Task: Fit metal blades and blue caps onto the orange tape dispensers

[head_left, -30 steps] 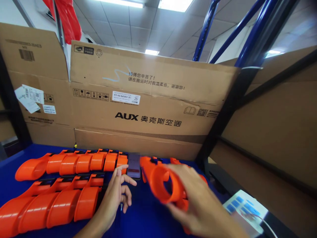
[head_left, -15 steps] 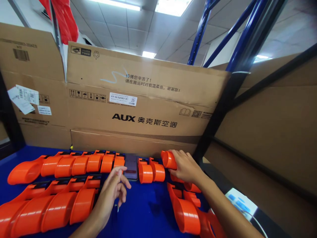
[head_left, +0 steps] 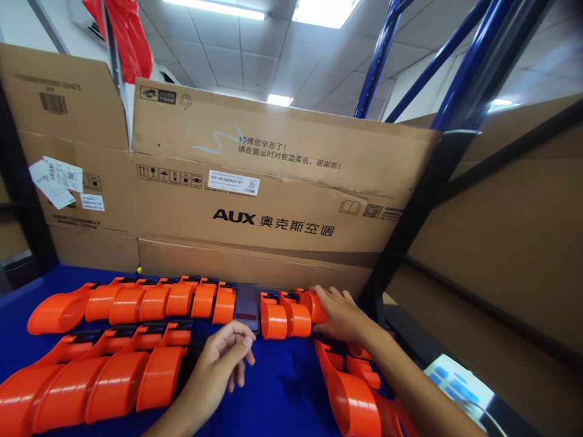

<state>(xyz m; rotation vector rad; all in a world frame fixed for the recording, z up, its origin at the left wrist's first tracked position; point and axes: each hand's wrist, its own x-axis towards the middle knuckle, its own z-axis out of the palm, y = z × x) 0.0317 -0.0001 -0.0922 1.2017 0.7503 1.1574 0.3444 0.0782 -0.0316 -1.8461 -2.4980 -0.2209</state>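
My right hand (head_left: 339,312) is closed around an orange plastic ring-shaped part (head_left: 313,305) at the right end of the back row, at table level. Two similar orange parts (head_left: 297,318) with black tops stand just left of it. My left hand (head_left: 230,352) hovers over the blue table surface (head_left: 268,388) with loosely bent fingers and nothing visible in it. Beyond its fingertips lies a dark phone-like slab (head_left: 246,309), between the orange parts of the back row. To its left is a front row of larger-looking orange parts (head_left: 157,376).
More orange parts (head_left: 350,394) cluster at the right, partly behind my right forearm. A cardboard wall (head_left: 273,200) closes off the back, and a dark rack post (head_left: 401,224) rises at the right. A white and blue sheet (head_left: 458,382) lies beyond my right arm.
My right hand has lowered the orange part into the back row beside the two others. My left hand has shifted slightly right in the picture, its fingers more curled. The view has moved a little.
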